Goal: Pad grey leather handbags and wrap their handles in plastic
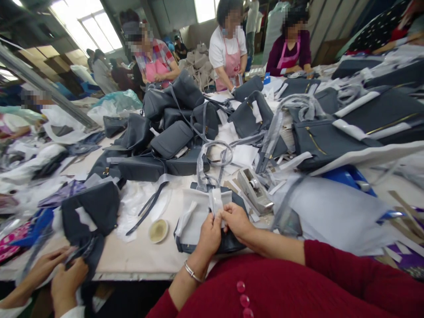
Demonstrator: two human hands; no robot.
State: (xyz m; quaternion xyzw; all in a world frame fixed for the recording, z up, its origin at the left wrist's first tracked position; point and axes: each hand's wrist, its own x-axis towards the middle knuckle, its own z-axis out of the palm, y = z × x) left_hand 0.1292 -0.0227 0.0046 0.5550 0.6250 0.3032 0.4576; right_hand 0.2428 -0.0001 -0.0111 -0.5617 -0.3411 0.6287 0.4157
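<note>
A dark blue-grey handbag (233, 242) lies on the table in front of me, with white wrapping sheet (198, 207) over its face. My left hand (210, 234) and my right hand (236, 221) meet above it, fingers closed in a pinch. Between them is a strip of white wrapping paper (216, 199) that stands up from the bag. Strap loops wrapped in clear film (202, 165) rise behind the bag. My fingertips hide where exactly the strip is gripped.
A metal tape dispenser (255, 190) stands right of the bag, a small round dish (158, 231) left. Behind lies a pile of dark handbags (172, 139). At the left, a co-worker's hands (62, 269) handle another bag (91, 207). Several people work across the table.
</note>
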